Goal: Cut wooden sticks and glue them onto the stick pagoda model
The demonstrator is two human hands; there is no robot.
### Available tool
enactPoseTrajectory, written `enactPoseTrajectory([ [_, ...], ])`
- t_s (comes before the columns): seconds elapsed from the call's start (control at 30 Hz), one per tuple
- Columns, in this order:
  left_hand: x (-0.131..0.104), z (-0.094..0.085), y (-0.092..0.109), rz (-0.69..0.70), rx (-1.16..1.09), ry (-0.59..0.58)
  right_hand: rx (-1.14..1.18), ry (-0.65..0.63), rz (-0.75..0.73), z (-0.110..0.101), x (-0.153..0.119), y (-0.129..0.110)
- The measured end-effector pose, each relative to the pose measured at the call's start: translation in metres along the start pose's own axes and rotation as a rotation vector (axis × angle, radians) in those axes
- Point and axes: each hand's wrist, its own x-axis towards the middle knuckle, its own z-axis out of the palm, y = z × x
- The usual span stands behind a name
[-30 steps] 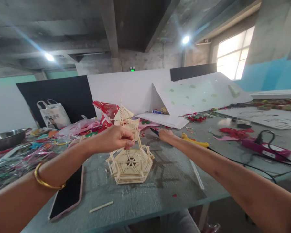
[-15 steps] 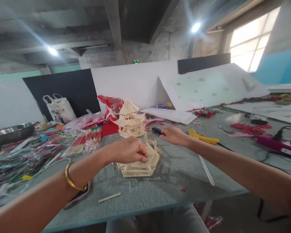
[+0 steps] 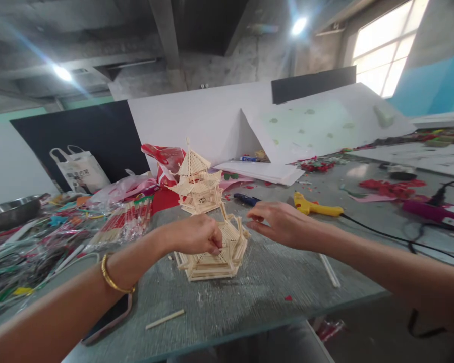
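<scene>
My left hand (image 3: 199,234), with a gold bangle at the wrist, is closed over a hexagonal base built of pale wooden sticks (image 3: 212,272). Its fingertips are pressed together at the base's deck; whatever they pinch is hidden. To the right of the base hovers my right hand (image 3: 278,222), its fingers loosely bent and apart, with nothing visible in them. Just beyond it a dark blue pen-like tool (image 3: 245,199) lies on the table. Behind the base stands a tiered stick pagoda (image 3: 199,186) with a pointed roof.
A yellow glue gun (image 3: 318,206) with a black cord lies at the right. Near the front edge are a loose stick (image 3: 164,319) and a phone (image 3: 108,320). Bagged sticks (image 3: 124,222) and plastic clutter cover the left side; a clear glue stick (image 3: 330,270) lies at the right.
My right hand has let go of the dark blue tool, which stays on the table, and has come nearer the base with its fingers loosened. My left hand remains at the base.
</scene>
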Motion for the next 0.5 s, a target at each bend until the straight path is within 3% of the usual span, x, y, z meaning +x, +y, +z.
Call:
enactPoseTrajectory([
  [0.5,0.001,-0.005,0.005,0.013,0.085,-0.059,0.089,0.03,-0.161,-0.004,-0.006,-0.014],
])
